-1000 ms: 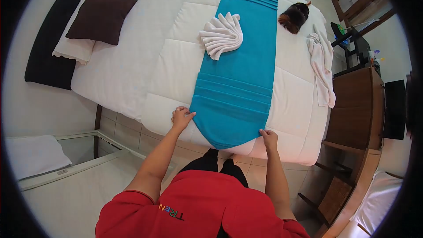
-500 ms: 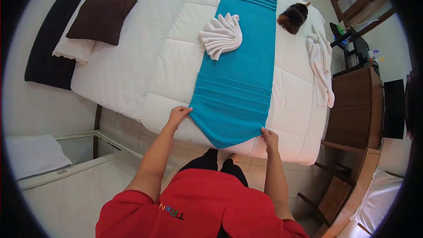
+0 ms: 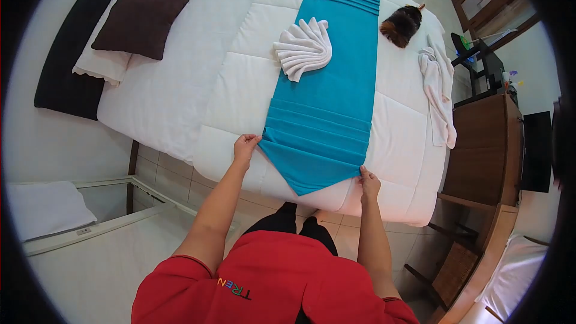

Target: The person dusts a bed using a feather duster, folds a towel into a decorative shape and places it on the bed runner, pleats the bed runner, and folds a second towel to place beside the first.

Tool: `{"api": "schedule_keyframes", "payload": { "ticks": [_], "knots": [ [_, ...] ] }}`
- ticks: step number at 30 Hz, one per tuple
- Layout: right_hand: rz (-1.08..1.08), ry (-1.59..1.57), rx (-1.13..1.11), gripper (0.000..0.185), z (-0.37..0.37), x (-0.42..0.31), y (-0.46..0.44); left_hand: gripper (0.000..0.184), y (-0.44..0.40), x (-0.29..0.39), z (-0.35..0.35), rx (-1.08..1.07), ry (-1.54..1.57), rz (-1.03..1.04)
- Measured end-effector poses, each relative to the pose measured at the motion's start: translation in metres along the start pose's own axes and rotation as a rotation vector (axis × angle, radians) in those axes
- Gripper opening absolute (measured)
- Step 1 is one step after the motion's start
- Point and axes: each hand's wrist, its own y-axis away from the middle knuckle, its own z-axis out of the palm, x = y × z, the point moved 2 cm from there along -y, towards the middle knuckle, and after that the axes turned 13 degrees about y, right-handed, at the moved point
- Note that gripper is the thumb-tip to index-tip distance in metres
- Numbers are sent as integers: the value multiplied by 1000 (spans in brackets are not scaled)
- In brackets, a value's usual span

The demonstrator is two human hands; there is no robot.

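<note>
A turquoise bed runner (image 3: 345, 78) lies across the white bed, with flat pleats near both ends and a pointed near end. My left hand (image 3: 246, 147) pinches the runner's left edge close to the near pleats. On the opposite edge, my right hand (image 3: 369, 183) is closed on the runner too, a little lower. Between the hands a fold of the cloth is slightly lifted. A white towel (image 3: 303, 50) folded into a fan shape rests on the runner's middle, leaning over its left edge.
On the bed (image 3: 240, 84) are a brown cushion (image 3: 141, 21) over a white pillow, a dark feather duster (image 3: 402, 26) and a crumpled white cloth (image 3: 437, 93). A wooden cabinet (image 3: 486, 150) and a chair (image 3: 459, 270) stand at the right. Tiled floor shows below the bed.
Both hands have moved slightly up towards the pleats, drawing the runner's edges with them. The pointed end has shifted up a little, and a new fold shows between the hands.
</note>
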Motion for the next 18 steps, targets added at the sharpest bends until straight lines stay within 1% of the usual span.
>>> {"api": "schedule_keyframes", "payload": {
  "ticks": [3,5,9,11,12,14,15,17,18],
  "knots": [
    [-10,-7,4,36,1,1,-1,27,-3,4,0,-32,-46,53],
    [-14,-8,2,36,0,3,-1,26,-5,3,-4,-188,-153,-23],
    [-30,3,-16,36,-2,2,5,24,0,10,-13,-225,-200,-20],
    [-35,13,-25,36,-1,2,7,20,1,6,-16,-262,-293,66],
    [-31,8,-14,35,0,0,7,20,1,4,-16,-263,-293,68],
    [-28,2,0,35,0,-2,8,20,2,2,-11,-297,-571,340],
    [-22,10,3,35,0,-3,8,20,3,2,-9,-298,-569,341],
    [-16,20,5,35,0,-4,8,23,7,5,-6,-223,-720,393],
    [-7,23,4,34,-1,-3,8,23,5,4,-7,-223,-719,393]
  ]
}}
